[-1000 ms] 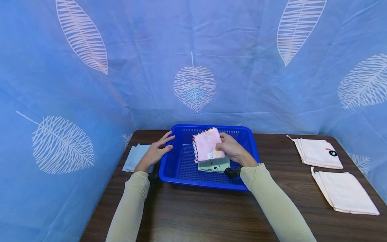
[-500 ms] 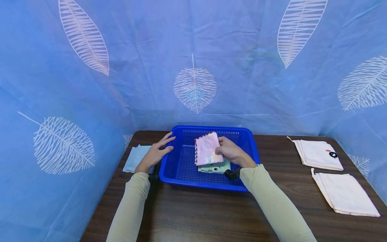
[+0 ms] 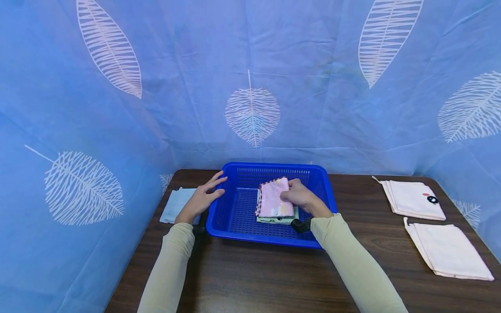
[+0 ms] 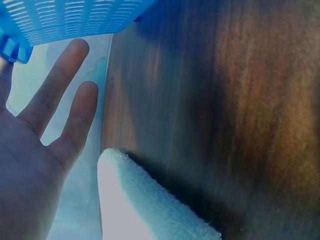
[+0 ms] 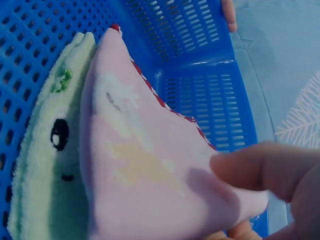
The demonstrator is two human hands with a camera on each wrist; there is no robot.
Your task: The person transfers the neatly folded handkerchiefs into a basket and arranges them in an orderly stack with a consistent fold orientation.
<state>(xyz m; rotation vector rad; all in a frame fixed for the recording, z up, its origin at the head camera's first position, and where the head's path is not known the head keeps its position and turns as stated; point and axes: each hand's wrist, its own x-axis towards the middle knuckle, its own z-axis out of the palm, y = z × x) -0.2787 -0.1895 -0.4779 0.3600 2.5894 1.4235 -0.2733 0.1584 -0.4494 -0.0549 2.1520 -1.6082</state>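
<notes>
My right hand (image 3: pixel 300 196) pinches the right edge of a folded pink towel (image 3: pixel 271 202) with a red-and-white trim, thumb on top in the right wrist view. The pink towel lies mostly over a folded green towel (image 5: pixel 37 170) with a stitched eye, inside the blue plastic basket (image 3: pixel 250 237). At the basket's left rim is my left hand (image 3: pixel 200 201), its fingers spread; the left wrist view shows fingers (image 4: pixel 82 107) near the basket wall with nothing gripped. Beneath and beside that hand lies a folded light-blue towel (image 3: pixel 176 203), partly hidden.
Two folded pale pink towels with hanging loops, one with a stitched eye (image 3: pixel 412 201) and one plain (image 3: pixel 448 250), lie on the right of the dark wooden table (image 3: pixel 242 278). A blue leaf-patterned curtain (image 3: pixel 305 117) hangs behind and on both sides.
The right hand has lowered the pink towel and shifted it slightly right, so it now covers more of the green towel. The left hand has stayed at the basket's rim.
</notes>
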